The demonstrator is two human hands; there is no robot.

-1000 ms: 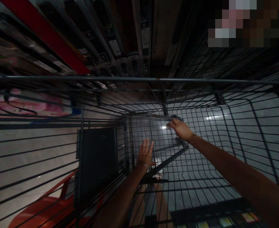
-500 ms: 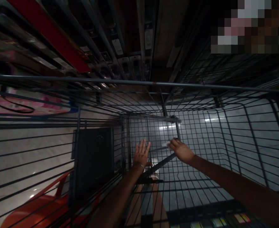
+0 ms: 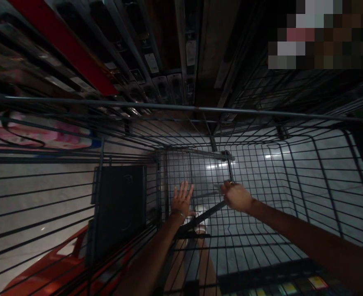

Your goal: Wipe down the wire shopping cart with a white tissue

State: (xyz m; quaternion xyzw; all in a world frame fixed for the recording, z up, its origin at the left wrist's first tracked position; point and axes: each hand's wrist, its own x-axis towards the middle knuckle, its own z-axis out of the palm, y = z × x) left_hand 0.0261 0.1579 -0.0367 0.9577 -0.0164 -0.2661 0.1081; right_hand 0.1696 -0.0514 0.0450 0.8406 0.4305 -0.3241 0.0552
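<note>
Both hands are inside a grey wire shopping cart (image 3: 255, 164), low over its mesh floor. My left hand (image 3: 181, 200), with a thin bracelet at the wrist, is held flat with its fingers spread and holds nothing. It is near or on the wires; contact is unclear. To its right, my right hand (image 3: 236, 196) is closed, with a ring on one finger. A small pale bit shows blurred at its fingertips, too indistinct to name. A dark bar (image 3: 210, 213) runs diagonally under the mesh between the hands.
A dark plastic panel (image 3: 119, 205) is fixed at the cart's left end, above an orange-red plastic item (image 3: 54, 263). Shelves with packaged goods (image 3: 152, 61) line the far side, by pink packs (image 3: 45, 133). My legs (image 3: 204, 259) show through the wires.
The right hand has shifted very slightly, and the pale bit at its fingertips shows less. The left hand stays spread in nearly the same spot. The view has moved a little.
</note>
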